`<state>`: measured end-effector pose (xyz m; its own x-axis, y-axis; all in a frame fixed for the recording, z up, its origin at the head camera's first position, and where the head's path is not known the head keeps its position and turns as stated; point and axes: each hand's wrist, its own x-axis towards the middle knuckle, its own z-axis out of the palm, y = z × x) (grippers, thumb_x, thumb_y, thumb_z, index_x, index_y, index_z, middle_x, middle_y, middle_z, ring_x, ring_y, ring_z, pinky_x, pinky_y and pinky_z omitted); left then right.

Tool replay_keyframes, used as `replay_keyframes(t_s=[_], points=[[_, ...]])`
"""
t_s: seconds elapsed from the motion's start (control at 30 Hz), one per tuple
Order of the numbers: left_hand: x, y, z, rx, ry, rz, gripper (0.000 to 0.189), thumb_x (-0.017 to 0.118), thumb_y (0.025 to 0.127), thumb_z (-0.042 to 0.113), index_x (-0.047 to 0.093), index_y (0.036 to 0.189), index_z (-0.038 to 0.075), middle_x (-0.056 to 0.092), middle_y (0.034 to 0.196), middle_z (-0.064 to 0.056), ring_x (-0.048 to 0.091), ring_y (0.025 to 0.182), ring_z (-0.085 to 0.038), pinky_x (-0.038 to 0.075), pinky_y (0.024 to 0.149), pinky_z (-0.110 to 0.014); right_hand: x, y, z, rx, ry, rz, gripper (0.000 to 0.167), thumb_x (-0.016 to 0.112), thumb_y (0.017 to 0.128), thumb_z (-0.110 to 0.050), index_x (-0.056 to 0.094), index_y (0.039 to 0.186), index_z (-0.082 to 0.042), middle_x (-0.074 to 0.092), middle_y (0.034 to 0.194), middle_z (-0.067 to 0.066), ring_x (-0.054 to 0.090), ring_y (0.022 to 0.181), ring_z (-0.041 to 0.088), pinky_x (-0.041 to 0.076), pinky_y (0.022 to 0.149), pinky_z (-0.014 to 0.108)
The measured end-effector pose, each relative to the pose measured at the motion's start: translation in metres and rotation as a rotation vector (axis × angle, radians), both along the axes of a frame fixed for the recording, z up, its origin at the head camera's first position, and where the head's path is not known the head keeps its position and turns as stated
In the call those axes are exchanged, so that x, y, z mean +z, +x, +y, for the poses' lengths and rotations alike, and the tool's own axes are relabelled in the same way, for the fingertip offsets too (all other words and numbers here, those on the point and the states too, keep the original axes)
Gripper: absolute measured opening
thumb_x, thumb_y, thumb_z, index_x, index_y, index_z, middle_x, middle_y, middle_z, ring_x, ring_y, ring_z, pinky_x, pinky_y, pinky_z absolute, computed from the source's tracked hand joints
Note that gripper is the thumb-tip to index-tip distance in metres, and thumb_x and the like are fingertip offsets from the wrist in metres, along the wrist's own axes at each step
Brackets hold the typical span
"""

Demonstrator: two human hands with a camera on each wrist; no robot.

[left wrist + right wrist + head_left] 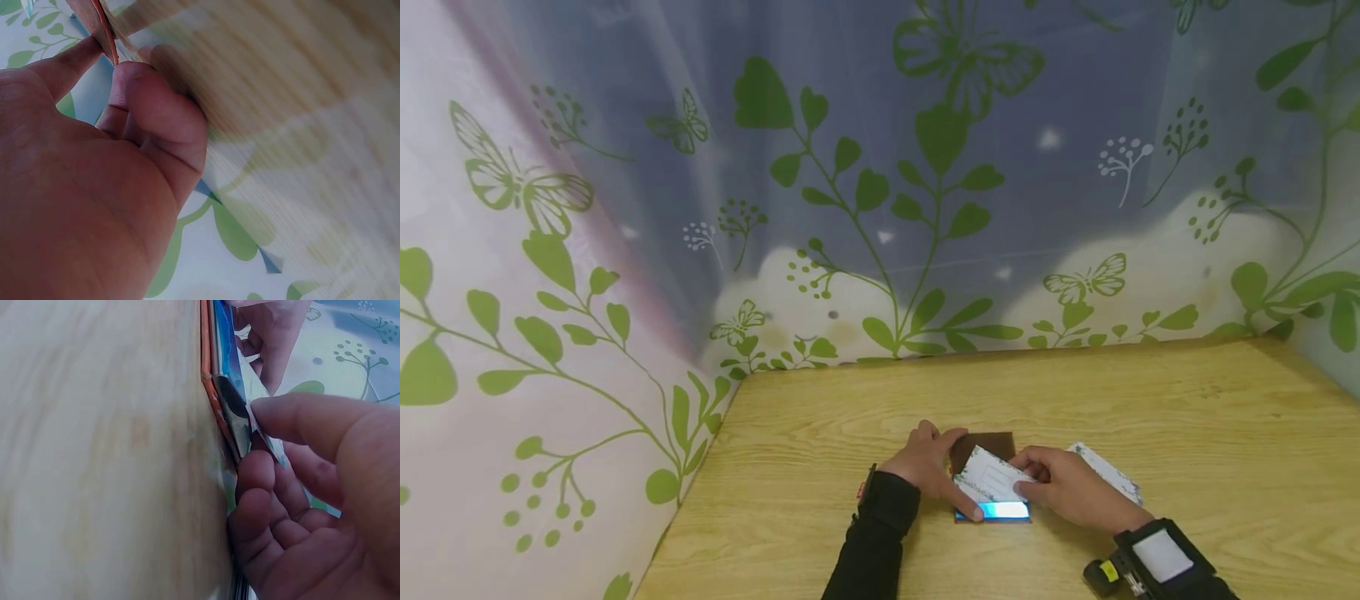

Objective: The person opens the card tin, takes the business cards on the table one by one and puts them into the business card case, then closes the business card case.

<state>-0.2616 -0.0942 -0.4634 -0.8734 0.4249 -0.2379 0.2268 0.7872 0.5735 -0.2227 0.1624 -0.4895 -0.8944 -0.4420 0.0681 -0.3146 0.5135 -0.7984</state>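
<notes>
A flat brown case [994,442] with a shiny blue strip [1011,511] along its near edge lies on the table. My left hand [922,461] grips its left side, thumb on the near edge and fingers at the far edge. In the left wrist view, the fingertips meet the orange-edged side of the case [94,22]. Tilted over the case is a white card [995,477] with a leafy border. My right hand [1063,485] pinches this card's right end between thumb and fingers. From the right wrist, the card [250,381] stands slightly off the blue surface [229,347].
Another white card with a leafy border [1105,468] lies on the wooden table [805,442], partly behind the right hand. Curtains printed with leaves and butterflies [850,183] border the table's back and left side.
</notes>
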Motion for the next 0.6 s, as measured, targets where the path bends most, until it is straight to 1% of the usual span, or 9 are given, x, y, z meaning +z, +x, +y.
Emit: replay_keyframes(t_s=[0.2, 0.4, 0.6], points=[[0.0013, -0.0002, 0.0005, -0.004, -0.014, 0.007, 0.117, 0.1, 0.062, 0.047, 0.04, 0.161, 0.027, 0.036, 0.118, -0.002, 0.037, 0.105, -0.02, 0.046, 0.078, -0.034, 0.0024, 0.0004, -0.0002, 0.01, -0.003, 0.013, 0.021, 0.068, 0.102, -0.02, 0.069, 0.115, -0.004, 0.063, 0.091, -0.003, 0.057, 0.081, 0.008, 0.049, 0.07, 0.027], [0.0003, -0.0008, 0.0002, -0.01, -0.019, 0.005, 0.118, 0.1, 0.062, 0.048, 0.039, 0.161, 0.028, 0.035, 0.118, -0.002, 0.037, 0.104, -0.02, 0.045, 0.076, -0.033, 0.0007, -0.0006, 0.0004, 0.005, 0.011, 0.011, 0.028, 0.071, 0.1, -0.022, 0.071, 0.12, -0.002, 0.064, 0.093, -0.004, 0.056, 0.081, 0.007, 0.048, 0.069, 0.026], [-0.0023, -0.002, 0.0003, -0.007, -0.01, -0.009, 0.118, 0.1, 0.062, 0.048, 0.039, 0.161, 0.028, 0.035, 0.118, -0.002, 0.037, 0.104, -0.02, 0.045, 0.076, -0.033, -0.001, -0.0008, 0.0011, 0.016, 0.003, 0.011, 0.033, 0.071, 0.1, -0.02, 0.072, 0.125, 0.002, 0.065, 0.097, -0.002, 0.055, 0.079, 0.006, 0.048, 0.067, 0.026]])
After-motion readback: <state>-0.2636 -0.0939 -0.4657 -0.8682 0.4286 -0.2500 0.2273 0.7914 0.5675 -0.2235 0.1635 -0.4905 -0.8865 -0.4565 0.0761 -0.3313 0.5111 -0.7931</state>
